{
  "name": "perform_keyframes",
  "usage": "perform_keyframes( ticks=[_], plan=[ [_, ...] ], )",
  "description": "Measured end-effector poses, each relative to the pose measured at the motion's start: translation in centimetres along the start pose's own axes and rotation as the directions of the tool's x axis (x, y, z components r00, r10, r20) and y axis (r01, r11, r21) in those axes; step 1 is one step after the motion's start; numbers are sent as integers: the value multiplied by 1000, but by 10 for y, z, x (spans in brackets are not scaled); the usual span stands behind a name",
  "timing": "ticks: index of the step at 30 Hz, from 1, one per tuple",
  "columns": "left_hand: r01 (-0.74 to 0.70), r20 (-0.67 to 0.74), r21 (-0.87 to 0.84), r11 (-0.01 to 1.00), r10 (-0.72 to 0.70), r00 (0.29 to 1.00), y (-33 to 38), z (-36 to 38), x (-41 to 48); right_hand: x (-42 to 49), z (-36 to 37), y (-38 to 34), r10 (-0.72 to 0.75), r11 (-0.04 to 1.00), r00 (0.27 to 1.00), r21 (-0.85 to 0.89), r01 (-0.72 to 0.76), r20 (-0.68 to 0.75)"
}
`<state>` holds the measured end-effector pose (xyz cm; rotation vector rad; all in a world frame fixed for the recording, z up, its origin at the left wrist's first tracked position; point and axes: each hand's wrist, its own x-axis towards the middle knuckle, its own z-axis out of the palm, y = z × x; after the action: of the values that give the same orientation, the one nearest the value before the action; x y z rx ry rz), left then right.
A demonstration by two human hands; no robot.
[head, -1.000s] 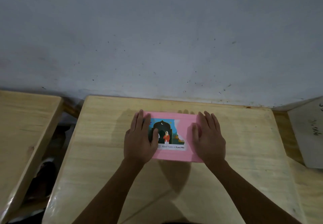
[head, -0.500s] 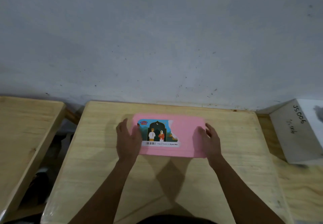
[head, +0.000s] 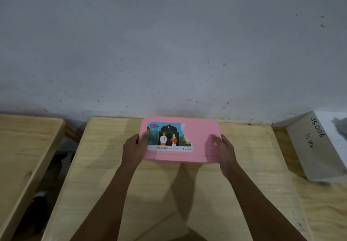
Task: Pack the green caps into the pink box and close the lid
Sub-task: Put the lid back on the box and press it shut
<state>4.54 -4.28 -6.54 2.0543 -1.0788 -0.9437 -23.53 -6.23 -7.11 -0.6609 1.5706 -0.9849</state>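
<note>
Wooden table (head: 116,180), pale. Left hand (head: 134,149), right hand (head: 224,149): each clasps a short end of the pink box (head: 178,157), thumbs on its closed lid (head: 202,133). Box lies between them, toward the table's far edge, before grey wall (head: 169,43).

Bare left hand (head: 133,150), bare right hand (head: 226,151), left forearm (head: 110,199) uncovered, right forearm (head: 259,203) uncovered
</note>
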Motion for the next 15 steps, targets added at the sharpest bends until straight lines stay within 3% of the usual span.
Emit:
perform_keyframes(
  ticks=[10, 15],
  plan=[
    [93, 59, -3, 996, -92, 994, 19, 18, 47, 42, 12, -18, 20, 998, 998, -56, -23, -55],
    [134, 38, 3, 991, -134, 990, 14, 23, 48, 45, 18, -9, -107, 980, 990, -179, 90, -91]
  ],
)
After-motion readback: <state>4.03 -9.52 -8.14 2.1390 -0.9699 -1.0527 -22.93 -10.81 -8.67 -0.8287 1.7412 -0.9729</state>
